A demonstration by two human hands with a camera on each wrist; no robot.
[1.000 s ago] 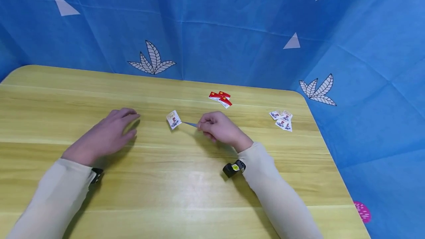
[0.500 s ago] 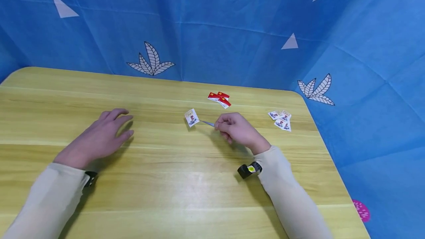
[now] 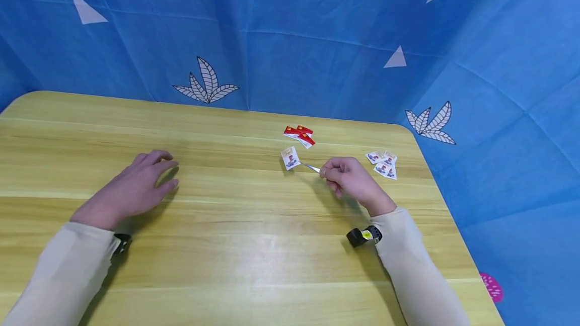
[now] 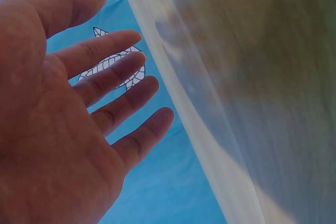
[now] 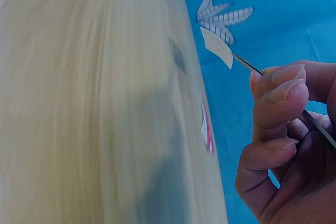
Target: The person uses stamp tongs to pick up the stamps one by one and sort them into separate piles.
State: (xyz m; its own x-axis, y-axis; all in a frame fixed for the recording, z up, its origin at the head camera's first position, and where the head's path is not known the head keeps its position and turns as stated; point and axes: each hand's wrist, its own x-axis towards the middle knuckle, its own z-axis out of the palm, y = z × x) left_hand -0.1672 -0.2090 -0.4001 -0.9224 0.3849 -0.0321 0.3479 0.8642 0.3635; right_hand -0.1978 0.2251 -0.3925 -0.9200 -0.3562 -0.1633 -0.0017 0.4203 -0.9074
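My right hand point(image 3: 351, 179) pinches a pair of metal tweezers point(image 3: 310, 167) between thumb and fingers. Their tips grip one corner of a small white stamp point(image 3: 290, 158) with a printed picture. In the right wrist view the stamp point(image 5: 217, 48) hangs in the air, slightly bent, off the tweezers' point(image 5: 249, 64) points. A pile of red-topped stamps point(image 3: 299, 135) lies just beyond it on the table. Further right lies another group of picture stamps point(image 3: 384, 164), like the held one. My left hand point(image 3: 133, 185) hovers over the table's left side, fingers spread and holding nothing.
The wooden table point(image 3: 226, 265) has a rounded far edge meeting a blue cloth point(image 3: 290, 64) printed with leaves and triangles. More cloth runs down the right side. Both wrists wear dark straps; a black camera point(image 3: 356, 237) sits on the right one.
My right hand has moved to the right, carrying the stamp in the tweezers from left of the red pile to just in front of it. My left hand has drawn slightly back to the left.
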